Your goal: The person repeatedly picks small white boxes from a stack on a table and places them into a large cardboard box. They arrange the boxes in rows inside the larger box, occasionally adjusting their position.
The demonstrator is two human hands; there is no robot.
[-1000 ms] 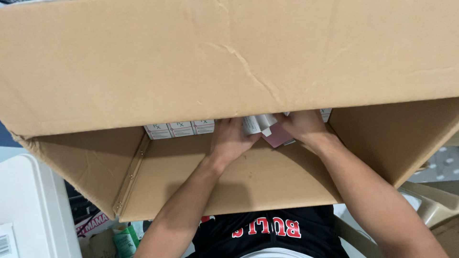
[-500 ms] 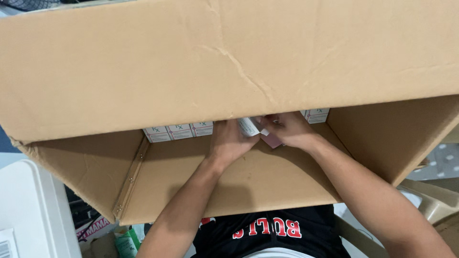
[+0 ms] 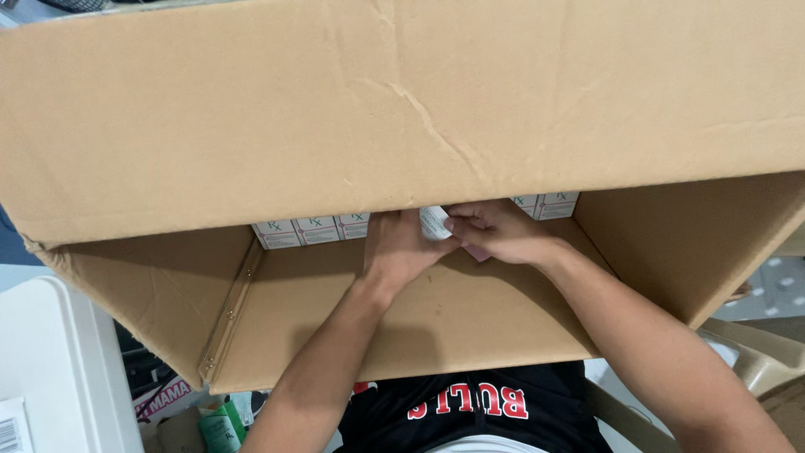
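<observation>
A big brown cardboard box (image 3: 402, 109) fills nearly the whole view, lying open toward the person; its wide upper flap hangs across the top and hides most of the inside. The bare box floor (image 3: 436, 319) runs from the near edge back to the far wall, with the side walls slanting out left and right. To the left, outside the box, stands a white appliance-like surface (image 3: 50, 361), and to the right, near the edge, part of a beige plastic chair (image 3: 755, 352). Below the near edge shows the person's black shirt (image 3: 470, 411), and at lower left a green bottle (image 3: 220, 424) sits among clutter.

Both forearms reach in from the near side toward the far wall. Along that wall stands a row of small white cartons (image 3: 310, 231), packed side by side left of the hands, with two more white cartons (image 3: 547, 205) right of them, partly under the flap.

The left hand (image 3: 401, 247) lies palm down with its fingers pressed together and pushed up under the flap edge, their tips hidden. The right hand (image 3: 495, 231) curls in from the right, fingers bent, pinching a small white carton (image 3: 433, 223) that sits between the two hands, in the gap of the row at the far wall. The left hand touches this carton from the left
</observation>
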